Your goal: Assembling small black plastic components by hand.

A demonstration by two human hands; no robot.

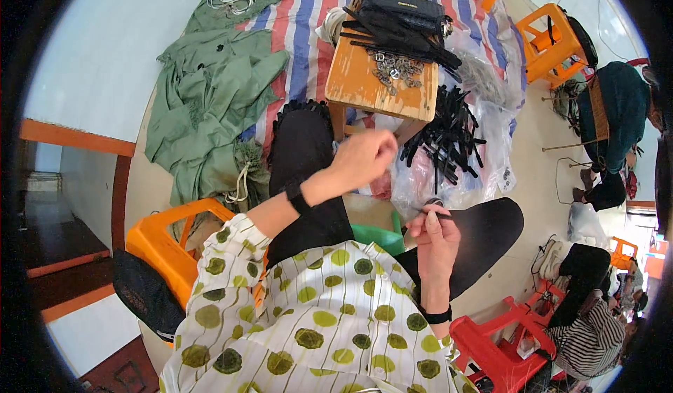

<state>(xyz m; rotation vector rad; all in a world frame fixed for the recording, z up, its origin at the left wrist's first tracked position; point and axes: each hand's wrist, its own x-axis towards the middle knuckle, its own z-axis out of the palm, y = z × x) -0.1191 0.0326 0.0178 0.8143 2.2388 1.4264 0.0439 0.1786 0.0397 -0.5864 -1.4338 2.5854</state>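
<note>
My right hand [436,242] is raised above my right thigh, thumb and fingers pinched on a short black strap [443,215]. A rounded, shiny piece, perhaps a metal buckle, shows at its top. In front of the wooden stool [357,77] my left hand [361,160] is held with curled fingers, slightly blurred; what it holds, if anything, is hidden. On the stool lie a pile of metal buckles [397,69], a bundle of long black straps [399,37] and a black bag [399,4]. A heap of short black straps [446,137] rests on clear plastic right of the stool.
A striped tarp [305,18] covers the floor ahead, with green cloth [214,91] on its left. An orange stool [158,235] stands by my left side, a red one [501,340] at my right. A green container [378,235] sits between my legs. Other people [589,330] sit at right.
</note>
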